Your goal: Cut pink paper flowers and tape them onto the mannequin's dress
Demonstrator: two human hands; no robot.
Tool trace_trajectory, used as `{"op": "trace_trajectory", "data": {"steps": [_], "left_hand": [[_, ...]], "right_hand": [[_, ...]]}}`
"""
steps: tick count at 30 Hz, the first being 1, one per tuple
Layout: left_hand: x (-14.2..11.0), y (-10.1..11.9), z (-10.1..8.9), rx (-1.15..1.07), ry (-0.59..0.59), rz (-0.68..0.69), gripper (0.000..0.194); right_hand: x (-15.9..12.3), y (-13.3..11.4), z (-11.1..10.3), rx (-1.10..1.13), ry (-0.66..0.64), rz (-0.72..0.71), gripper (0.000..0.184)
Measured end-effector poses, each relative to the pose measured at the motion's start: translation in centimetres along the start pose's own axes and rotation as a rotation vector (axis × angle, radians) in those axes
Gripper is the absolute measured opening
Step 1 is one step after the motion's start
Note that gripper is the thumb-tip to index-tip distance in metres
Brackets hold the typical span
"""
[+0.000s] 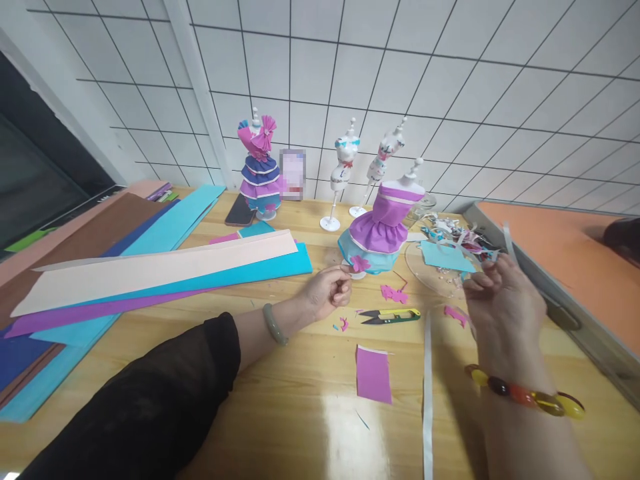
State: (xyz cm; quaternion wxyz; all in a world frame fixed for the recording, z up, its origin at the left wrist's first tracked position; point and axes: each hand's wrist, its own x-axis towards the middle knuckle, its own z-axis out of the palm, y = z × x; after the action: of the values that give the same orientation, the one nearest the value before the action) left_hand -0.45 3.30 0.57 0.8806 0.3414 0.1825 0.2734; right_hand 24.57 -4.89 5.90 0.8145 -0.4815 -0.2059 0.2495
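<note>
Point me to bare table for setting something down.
Widest: bare wood between the black sleeve and the purple rectangle. Narrower: between the white ribbon and the right forearm. Crowded: between left hand and right hand, with snippers and pink scraps; left side, stacked paper.

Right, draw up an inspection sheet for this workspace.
Surface: glossy wood-grain tabletop, strewn with scraps.
Job's things: miniature mannequin in purple-and-turquoise dress, standing; pink flower at the hem.
Clutter: thread snips, white-edged purple rectangle, long white strip, layered coloured sheets.
Left grip: fingers curled beside the flower; contact unclear.
Right grip: pinching a pale strip.
Cables: nothing seen.
Surroundings: tiled wall; three more mannequins behind.
</note>
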Motion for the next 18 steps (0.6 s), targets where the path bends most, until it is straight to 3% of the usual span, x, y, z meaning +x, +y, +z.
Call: {"op": "trace_trajectory", "data": {"steps": [4, 11, 15, 18], "left_hand": [[0.0, 0.1, 0.0, -0.019, 0.009, -0.006, 0.006], [0.0, 0.2, 0.1, -0.061, 0.033, 0.005, 0.007], [0.0, 0.2, 0.2, -0.063, 0.033, 0.012, 0.010], [0.0, 0.3, 0.2, -0.060, 0.048, 0.001, 0.011]], "right_hand": [[0.0, -0.4, -0.1, -0.067, 0.041, -0.130, 0.022], [-1.8, -0.8, 1.4, -0.500, -0.124, -0.290, 0.007], [-2.8, -1.6, 0.9, -0.677, -0.147, -0.301, 0.026], [-3.2, -2.2, -0.9, -0.897, -0.127, -0.310, 0.039]]}}
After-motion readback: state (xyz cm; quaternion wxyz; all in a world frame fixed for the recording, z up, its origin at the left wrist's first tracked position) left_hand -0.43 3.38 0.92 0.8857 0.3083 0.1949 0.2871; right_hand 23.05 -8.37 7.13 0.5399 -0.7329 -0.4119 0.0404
